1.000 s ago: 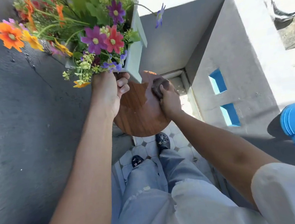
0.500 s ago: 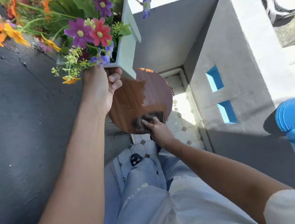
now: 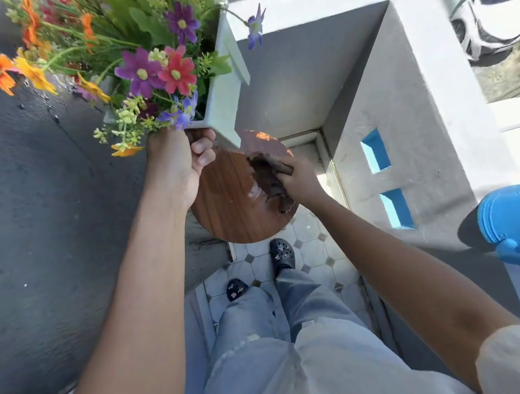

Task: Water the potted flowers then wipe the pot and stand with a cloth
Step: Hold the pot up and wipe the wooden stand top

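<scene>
Wooden stand top, round, sitting mid-frame over the tiled floor; right hand is pressing a dark cloth onto its right half, fingers closed over the bunched fabric. Left hand is gripping the pale square pot at its near corner, holding it lifted and tilted off the stand's far-left edge.

Risks, imo:
- pot is hanging on a one-handed grip at one corner; if wet, it could slip and drop onto the stand or floor.
- tilt could be spilling water/soil onto the part being wiped.
- hard wiping could rock the stand.

Pot looks full w/ flowers, purple, red, orange, yellow, stems leaning left. Wood has a glossy wet patch beside the cloth.
</scene>
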`<state>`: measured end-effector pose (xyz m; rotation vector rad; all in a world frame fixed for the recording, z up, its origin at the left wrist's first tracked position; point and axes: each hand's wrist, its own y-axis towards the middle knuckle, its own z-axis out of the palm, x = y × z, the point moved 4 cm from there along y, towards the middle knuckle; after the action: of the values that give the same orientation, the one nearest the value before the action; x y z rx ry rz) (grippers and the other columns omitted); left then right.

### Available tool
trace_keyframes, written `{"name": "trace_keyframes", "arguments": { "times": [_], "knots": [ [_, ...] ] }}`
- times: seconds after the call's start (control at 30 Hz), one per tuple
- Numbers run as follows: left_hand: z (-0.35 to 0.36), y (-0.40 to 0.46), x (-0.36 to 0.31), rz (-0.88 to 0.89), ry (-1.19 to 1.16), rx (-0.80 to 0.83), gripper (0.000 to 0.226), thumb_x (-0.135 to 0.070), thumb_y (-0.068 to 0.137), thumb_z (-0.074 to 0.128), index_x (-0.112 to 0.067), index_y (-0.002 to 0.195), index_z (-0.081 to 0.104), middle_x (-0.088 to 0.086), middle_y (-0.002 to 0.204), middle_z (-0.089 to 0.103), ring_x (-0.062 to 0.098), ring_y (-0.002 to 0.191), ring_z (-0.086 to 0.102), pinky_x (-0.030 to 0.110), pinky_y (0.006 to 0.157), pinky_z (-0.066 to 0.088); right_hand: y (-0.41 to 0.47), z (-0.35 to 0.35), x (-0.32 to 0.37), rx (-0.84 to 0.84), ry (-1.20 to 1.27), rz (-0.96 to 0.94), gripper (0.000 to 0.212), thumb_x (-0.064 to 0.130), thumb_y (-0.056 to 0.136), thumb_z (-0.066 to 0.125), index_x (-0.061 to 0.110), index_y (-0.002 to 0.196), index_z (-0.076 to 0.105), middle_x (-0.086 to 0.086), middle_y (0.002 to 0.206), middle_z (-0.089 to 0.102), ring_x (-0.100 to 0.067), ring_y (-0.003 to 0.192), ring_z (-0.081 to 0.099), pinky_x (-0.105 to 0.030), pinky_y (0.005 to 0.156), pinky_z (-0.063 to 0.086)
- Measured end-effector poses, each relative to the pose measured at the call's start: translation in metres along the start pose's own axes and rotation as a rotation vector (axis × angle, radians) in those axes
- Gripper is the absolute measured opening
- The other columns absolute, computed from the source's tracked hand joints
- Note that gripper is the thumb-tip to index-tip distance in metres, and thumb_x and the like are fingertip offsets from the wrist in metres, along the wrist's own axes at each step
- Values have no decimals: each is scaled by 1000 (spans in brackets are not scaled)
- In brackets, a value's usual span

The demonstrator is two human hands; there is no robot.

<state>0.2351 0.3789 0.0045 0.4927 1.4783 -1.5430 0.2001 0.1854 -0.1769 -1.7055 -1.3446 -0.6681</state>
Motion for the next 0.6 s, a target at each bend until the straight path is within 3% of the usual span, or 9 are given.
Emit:
{"name": "trace_keyframes", "arguments": {
  "times": [0.1, 0.23, 0.37, 0.5, 0.6],
  "knots": [
    [2, -1, -1, -14, -9, -4, 37, -5, 96, 22, -11, 68, 46, 4, 50, 53, 8, 39, 35, 19, 39, 24, -8, 15, -11, 34, 12, 40, 38, 13, 88, 64, 23, 125, 67, 3, 113, 72, -14, 101, 64, -25, 86, 47],
    [-1, 2, 0, -16, -7, -3, 35, -5, 95, 22, -12, 69, 45, 3, 49, 54, 9, 40, 35, 19, 39, 24, -27, 32, -38, -25, -224, 97, 57, 30, 90, 65, 28, 143, 43, -13, 139, 47, -29, 128, 45, -41, 105, 43],
    [-3, 5, 3, -14, 0, -6, 36, -5, 96, 22, -11, 70, 46, 3, 50, 54, 8, 38, 37, 18, 38, 25, -43, 58, -42, 8, -483, -52, 58, 43, 92, 61, 27, 145, 44, -11, 135, 46, -31, 121, 43, -45, 103, 44],
    [-4, 7, 5, -32, -5, -15, 36, -5, 97, 20, -12, 72, 46, 6, 54, 52, 8, 38, 37, 18, 38, 24, -61, 95, -42, 105, -436, -238, 50, 29, 94, 63, 16, 142, 52, -15, 122, 52, -31, 110, 46, -48, 91, 52],
    [-3, 11, 2, -31, 6, -23, 37, -4, 96, 19, -12, 70, 45, 8, 58, 50, 8, 38, 36, 18, 38, 24, -74, 133, -30, 320, -453, -489, 45, 25, 97, 57, 16, 141, 53, -15, 118, 52, -30, 106, 45, -45, 82, 56]
  ]
}}
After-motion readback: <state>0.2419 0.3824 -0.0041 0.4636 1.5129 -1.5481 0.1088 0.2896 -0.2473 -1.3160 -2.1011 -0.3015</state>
